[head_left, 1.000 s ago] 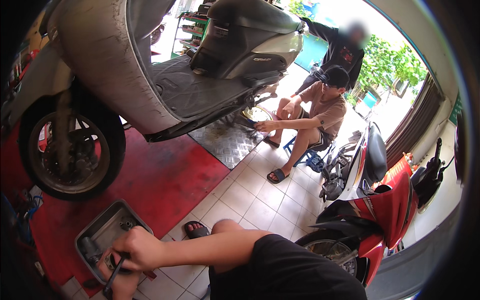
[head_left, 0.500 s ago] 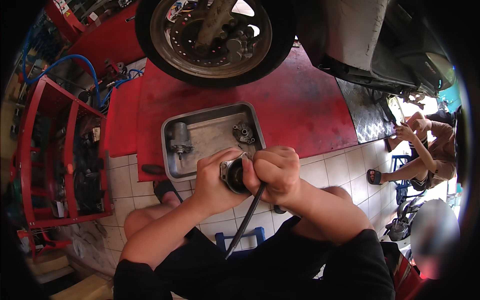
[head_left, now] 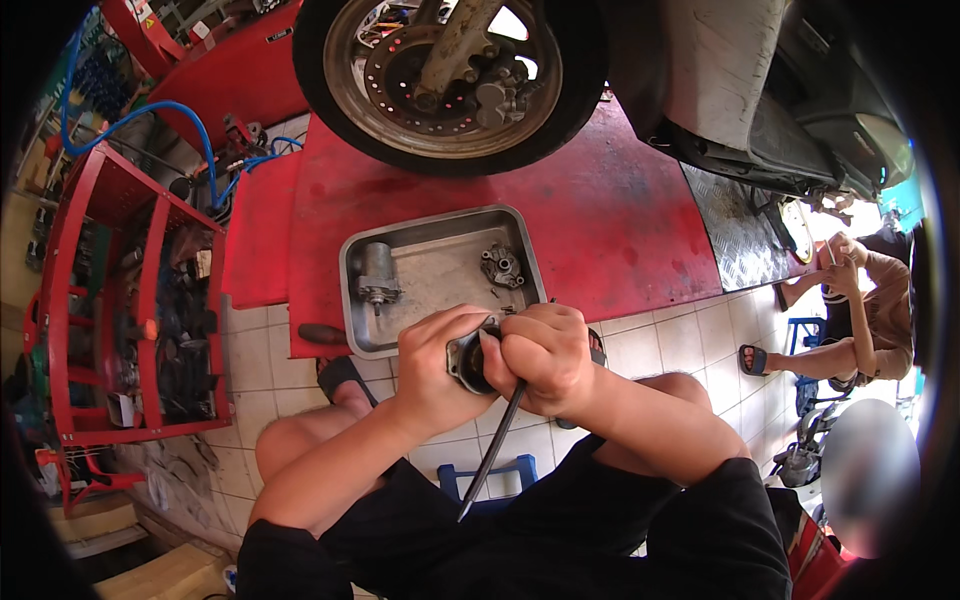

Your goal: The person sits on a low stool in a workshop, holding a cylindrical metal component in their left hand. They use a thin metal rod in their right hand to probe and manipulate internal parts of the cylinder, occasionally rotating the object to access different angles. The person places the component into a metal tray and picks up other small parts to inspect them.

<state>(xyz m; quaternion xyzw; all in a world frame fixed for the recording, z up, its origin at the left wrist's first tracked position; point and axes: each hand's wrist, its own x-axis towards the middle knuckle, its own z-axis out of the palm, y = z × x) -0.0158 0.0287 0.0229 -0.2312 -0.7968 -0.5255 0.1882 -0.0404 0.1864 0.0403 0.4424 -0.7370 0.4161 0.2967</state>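
Observation:
My left hand (head_left: 440, 365) is wrapped round a dark, round metal housing (head_left: 466, 362) with a hollow open face and a flanged rim. Closed in a fist against the housing's right side, my right hand (head_left: 548, 358) grips a long dark rod (head_left: 490, 452). Its pale, narrow end points down toward my lap, and a small tip shows beyond the knuckles. My fingers hide much of the housing. Just past my hands is a metal tray (head_left: 533, 245), holding a silver cylindrical motor (head_left: 377, 272) at its left and a small cast metal part (head_left: 502, 266) at its right.
The tray rests on a red lift platform (head_left: 620, 235) under a scooter's front wheel (head_left: 345, 110). A dark handle (head_left: 325, 335) lies at the platform's edge. Left stands a red shelf rack (head_left: 150, 290) near a blue hose (head_left: 195, 125). Another person (head_left: 880, 310) sits at right.
The whole view has shifted slightly, with the tray now a little farther right. My two hands keep the same hold on the housing and the rod. The other person's hands have moved.

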